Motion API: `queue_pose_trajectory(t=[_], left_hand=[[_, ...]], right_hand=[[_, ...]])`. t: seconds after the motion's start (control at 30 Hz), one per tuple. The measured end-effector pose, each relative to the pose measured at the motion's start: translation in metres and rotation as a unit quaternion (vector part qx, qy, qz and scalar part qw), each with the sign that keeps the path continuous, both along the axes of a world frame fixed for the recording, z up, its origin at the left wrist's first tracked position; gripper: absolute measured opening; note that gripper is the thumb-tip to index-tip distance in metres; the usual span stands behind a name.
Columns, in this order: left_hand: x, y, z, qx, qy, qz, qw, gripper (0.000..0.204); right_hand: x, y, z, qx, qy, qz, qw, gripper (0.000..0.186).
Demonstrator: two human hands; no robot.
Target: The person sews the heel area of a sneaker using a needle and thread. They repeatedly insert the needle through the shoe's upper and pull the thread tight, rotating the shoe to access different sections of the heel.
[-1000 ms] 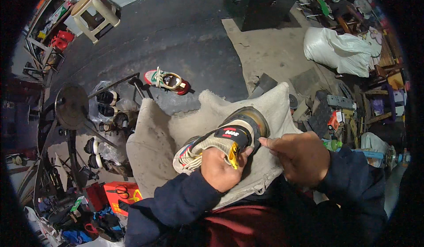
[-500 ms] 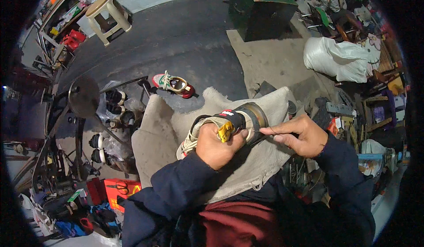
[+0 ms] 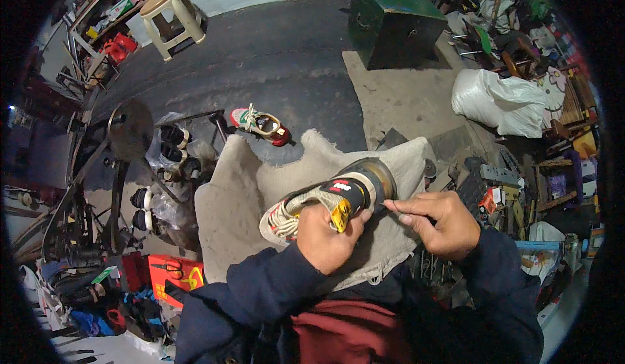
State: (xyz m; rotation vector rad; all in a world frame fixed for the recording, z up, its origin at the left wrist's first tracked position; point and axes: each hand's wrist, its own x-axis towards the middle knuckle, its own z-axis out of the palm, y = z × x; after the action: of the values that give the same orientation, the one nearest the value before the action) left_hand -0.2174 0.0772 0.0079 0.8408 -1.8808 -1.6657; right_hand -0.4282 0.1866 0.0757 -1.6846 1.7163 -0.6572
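Observation:
A beige sneaker (image 3: pixel 286 211) with cream laces and a black heel patch lies sideways on a worn pale cloth (image 3: pixel 237 175) over my lap. My left hand (image 3: pixel 323 237) is closed on its heel end, the thumb pointing right. Beside that thumb, a yellow piece (image 3: pixel 340 215) with dark marks shows at the shoe's opening. A dark, brownish round band (image 3: pixel 384 174) sits against the heel; whether it belongs to the shoe I cannot tell. Close to the band's lower edge, my right hand (image 3: pixel 446 224) pinches a thin dark strand (image 3: pixel 394 209) between thumb and forefinger.
A red, white and green sneaker (image 3: pixel 260 124) stands on the dark floor ahead. To the left are a metal stand (image 3: pixel 130 130) and several shoes (image 3: pixel 172 146). A green chest (image 3: pixel 397 26), a stool (image 3: pixel 172 22) and a white sack (image 3: pixel 498 100) stand farther off.
The whole view has shifted slightly. My right fingers have drawn in a little lower beside the heel, and the left hand keeps its grip on the sneaker.

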Motion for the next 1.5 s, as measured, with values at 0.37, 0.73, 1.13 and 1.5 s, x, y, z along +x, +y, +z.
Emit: queue_pose_trajectory(t=[0.37, 0.73, 1.13, 1.5], left_hand=[[0.001, -0.008, -0.015, -0.077, 0.000, -0.049, 0.996, 0.030], [-0.001, -0.025, -0.019, -0.111, 0.015, -0.053, 0.992, 0.025], [0.026, -0.048, 0.002, -0.148, 0.011, -0.089, 0.985, 0.032], [0.035, -0.048, 0.015, -0.185, -0.089, -0.099, 0.974, 0.015]], right_hand=[[-0.002, -0.015, 0.003, 0.025, 0.041, 0.027, 0.998, 0.025], [0.004, -0.045, -0.009, 0.077, 0.003, -0.024, 0.997, 0.012], [0.003, -0.041, -0.004, 0.094, -0.050, -0.068, 0.992, 0.016], [0.009, -0.015, -0.018, 0.067, -0.094, -0.094, 0.989, 0.015]])
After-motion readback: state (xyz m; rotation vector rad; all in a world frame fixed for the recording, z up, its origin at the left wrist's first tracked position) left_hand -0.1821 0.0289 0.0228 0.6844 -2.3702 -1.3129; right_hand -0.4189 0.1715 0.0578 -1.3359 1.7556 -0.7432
